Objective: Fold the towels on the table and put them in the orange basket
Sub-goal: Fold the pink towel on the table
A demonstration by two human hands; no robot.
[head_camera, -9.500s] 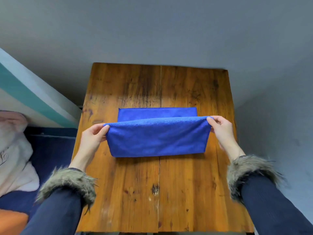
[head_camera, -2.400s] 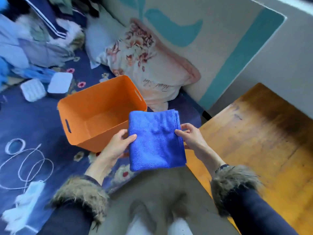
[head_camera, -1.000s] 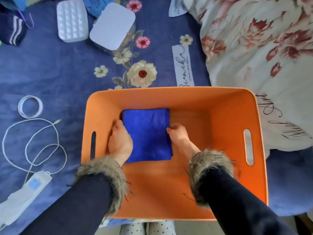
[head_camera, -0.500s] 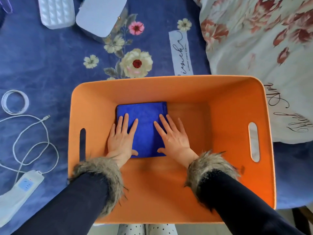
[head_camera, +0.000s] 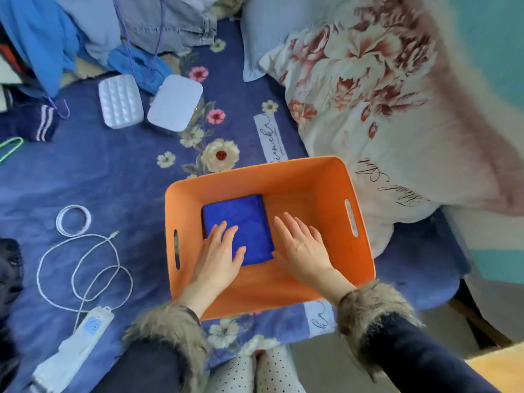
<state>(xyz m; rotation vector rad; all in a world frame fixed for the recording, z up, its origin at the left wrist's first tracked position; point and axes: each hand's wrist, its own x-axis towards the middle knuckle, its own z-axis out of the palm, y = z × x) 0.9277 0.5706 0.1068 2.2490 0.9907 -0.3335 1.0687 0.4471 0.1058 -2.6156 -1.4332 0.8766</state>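
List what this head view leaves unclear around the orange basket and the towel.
- Blue towel: its near left corner is covered by the left hand.
- Orange basket: the floor under the right hand is hidden.
- Table: only a corner shows at the lower right edge, so any remaining towels cannot be seen.

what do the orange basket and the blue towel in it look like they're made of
Orange basket: probably plastic, possibly stiff felt; thin smooth matte walls, rounded corners, cut-out handle slots. Blue towel: looks like microfibre or terry cloth, with a soft, matte, fuzzy nap and stacked fold layers at its right edge.
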